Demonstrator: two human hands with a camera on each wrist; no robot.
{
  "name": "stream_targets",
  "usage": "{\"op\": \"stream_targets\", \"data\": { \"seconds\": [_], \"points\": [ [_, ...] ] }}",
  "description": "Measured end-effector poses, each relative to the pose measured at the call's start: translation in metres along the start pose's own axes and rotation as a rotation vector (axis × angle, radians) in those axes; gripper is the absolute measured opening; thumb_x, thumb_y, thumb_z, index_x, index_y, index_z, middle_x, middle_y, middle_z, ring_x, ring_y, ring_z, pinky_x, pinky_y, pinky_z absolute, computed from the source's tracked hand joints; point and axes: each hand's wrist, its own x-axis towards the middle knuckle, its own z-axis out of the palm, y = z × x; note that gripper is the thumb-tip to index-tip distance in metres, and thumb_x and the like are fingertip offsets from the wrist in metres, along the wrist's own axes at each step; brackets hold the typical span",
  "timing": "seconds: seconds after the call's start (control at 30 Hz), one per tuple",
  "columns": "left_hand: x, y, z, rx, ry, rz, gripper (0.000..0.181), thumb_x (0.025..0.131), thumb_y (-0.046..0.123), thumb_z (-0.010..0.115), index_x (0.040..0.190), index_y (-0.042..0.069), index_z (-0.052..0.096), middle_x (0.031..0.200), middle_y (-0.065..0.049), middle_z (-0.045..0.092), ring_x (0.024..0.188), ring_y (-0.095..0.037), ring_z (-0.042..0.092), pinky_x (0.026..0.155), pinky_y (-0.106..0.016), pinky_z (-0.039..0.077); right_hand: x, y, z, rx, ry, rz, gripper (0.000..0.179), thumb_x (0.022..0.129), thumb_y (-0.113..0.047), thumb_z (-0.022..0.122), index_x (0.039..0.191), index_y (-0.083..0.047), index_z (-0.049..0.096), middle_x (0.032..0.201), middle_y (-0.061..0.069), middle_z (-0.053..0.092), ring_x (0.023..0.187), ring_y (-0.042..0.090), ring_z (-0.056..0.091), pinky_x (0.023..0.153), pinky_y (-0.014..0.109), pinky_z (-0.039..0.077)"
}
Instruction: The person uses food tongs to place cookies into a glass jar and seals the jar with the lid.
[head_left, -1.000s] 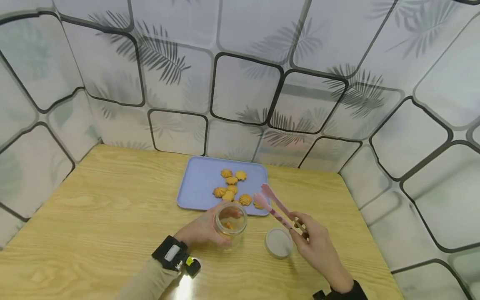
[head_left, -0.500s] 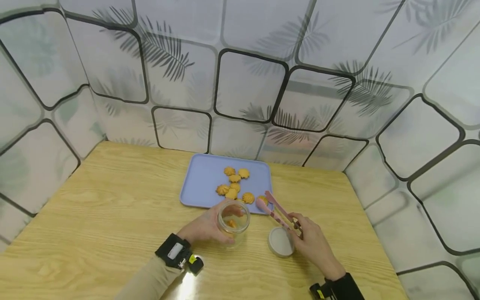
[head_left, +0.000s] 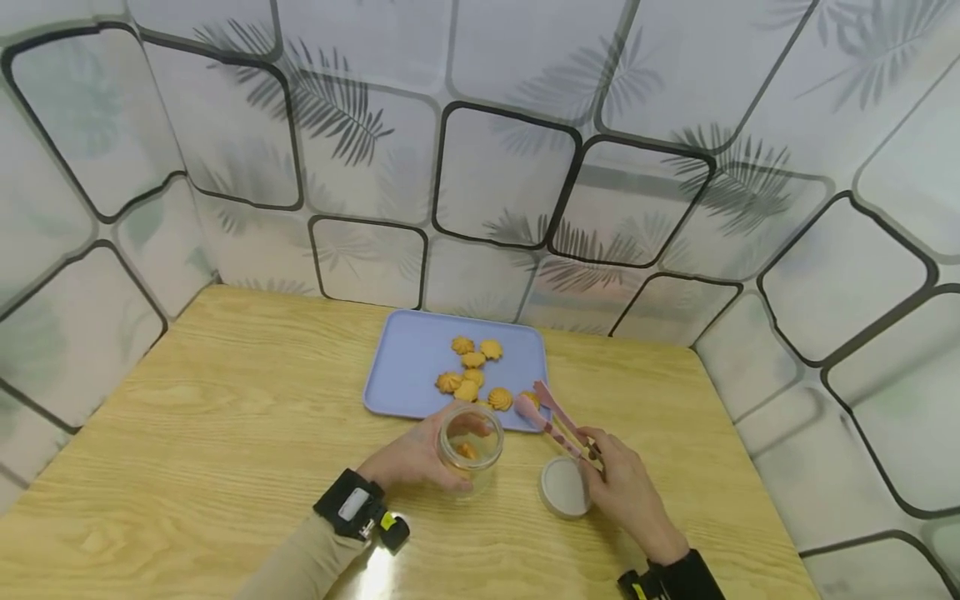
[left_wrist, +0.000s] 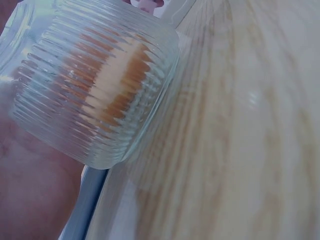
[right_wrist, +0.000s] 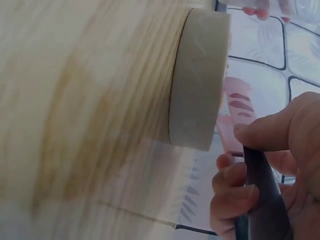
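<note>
My left hand [head_left: 411, 457] grips a ribbed glass jar [head_left: 472, 479], whose open mouth faces up. Inside the jar lies a golden cookie [left_wrist: 117, 82], seen through the glass in the left wrist view. Pink-ended tongs [head_left: 557, 431] are held in my right hand [head_left: 628, 493], thumb on one arm and fingers on the other. Their tips reach over the right front corner of a lavender tray [head_left: 405, 358], one on each side of a cookie [head_left: 532, 399]. Several more piped cookies [head_left: 465, 390] lie on the tray.
A round whitish lid [head_left: 564, 488] rests on the wooden table [head_left: 247, 417], just below the tongs and beside my right hand. Patterned wall covering [head_left: 367, 262] rises behind the table and along both sides.
My right hand has lowered the tongs, bringing their tips down around the cookie at the tray's right corner. The jar stays in my left hand; the head view has shifted slightly.
</note>
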Motion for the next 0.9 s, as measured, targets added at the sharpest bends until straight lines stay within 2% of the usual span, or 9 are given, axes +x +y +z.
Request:
{"op": "stream_targets", "data": {
  "seconds": [0.2,0.3,0.43,0.53,0.63,0.77,0.9],
  "points": [
    [0.002,0.001,-0.001,0.002,-0.011,-0.02,0.084,0.07,0.005,0.088,0.142,0.013,0.046,0.14,-0.022,0.056,0.133,-0.032,0.051,0.111,-0.04,0.045,-0.005,-0.008,-0.012,0.104,0.067,-0.072,0.045,0.086,0.006,0.074,0.128,-0.004,0.064,0.101,0.007,0.069,0.072,0.007,0.055,0.055,0.02,0.047],
    [0.002,0.002,-0.001,0.005,-0.014,-0.017,0.084,0.07,0.006,0.088,0.142,0.014,0.046,0.14,-0.021,0.056,0.132,-0.031,0.052,0.11,-0.04,0.046,-0.008,-0.018,-0.023,0.145,0.103,-0.138,0.048,0.084,0.01,0.074,0.129,-0.004,0.064,0.11,0.008,0.071,0.082,0.009,0.061,0.057,0.02,0.051],
    [0.002,0.001,-0.002,0.012,-0.018,-0.009,0.084,0.07,0.007,0.089,0.142,0.014,0.046,0.14,-0.022,0.056,0.132,-0.033,0.052,0.111,-0.041,0.045,-0.016,-0.038,-0.036,0.225,0.135,-0.202,0.052,0.084,0.011,0.075,0.131,-0.01,0.064,0.115,0.004,0.071,0.081,0.007,0.061,0.057,0.019,0.051],
    [0.001,0.0,-0.002,0.017,-0.018,-0.021,0.084,0.07,0.006,0.089,0.141,0.014,0.046,0.141,-0.021,0.056,0.133,-0.033,0.051,0.112,-0.041,0.044,-0.023,-0.053,-0.043,0.286,0.118,-0.26,0.053,0.085,0.01,0.075,0.132,-0.012,0.063,0.114,0.003,0.071,0.072,0.002,0.056,0.055,0.017,0.049],
    [0.0,0.0,-0.002,0.041,-0.004,-0.039,0.087,0.068,0.008,0.091,0.141,0.018,0.046,0.141,-0.014,0.058,0.132,-0.029,0.053,0.112,-0.038,0.043,-0.028,-0.063,-0.046,0.308,0.071,-0.32,0.054,0.085,0.009,0.075,0.133,-0.012,0.062,0.114,0.003,0.071,0.067,-0.002,0.051,0.053,0.014,0.046],
    [-0.001,0.001,-0.003,0.072,0.016,-0.046,0.093,0.066,0.009,0.093,0.144,0.024,0.045,0.14,-0.002,0.058,0.13,-0.022,0.054,0.111,-0.037,0.043,-0.032,-0.069,-0.047,0.297,0.016,-0.339,0.056,0.085,0.009,0.075,0.134,-0.015,0.061,0.107,-0.005,0.067,0.065,-0.004,0.047,0.051,0.015,0.044],
    [-0.001,0.0,-0.003,0.062,0.011,-0.04,0.093,0.066,0.009,0.092,0.144,0.026,0.045,0.14,-0.001,0.056,0.13,-0.023,0.053,0.112,-0.043,0.042,-0.032,-0.071,-0.047,0.295,0.001,-0.363,0.057,0.084,0.009,0.075,0.134,-0.014,0.061,0.103,-0.006,0.064,0.066,-0.004,0.047,0.052,0.015,0.045]
  ]
}}
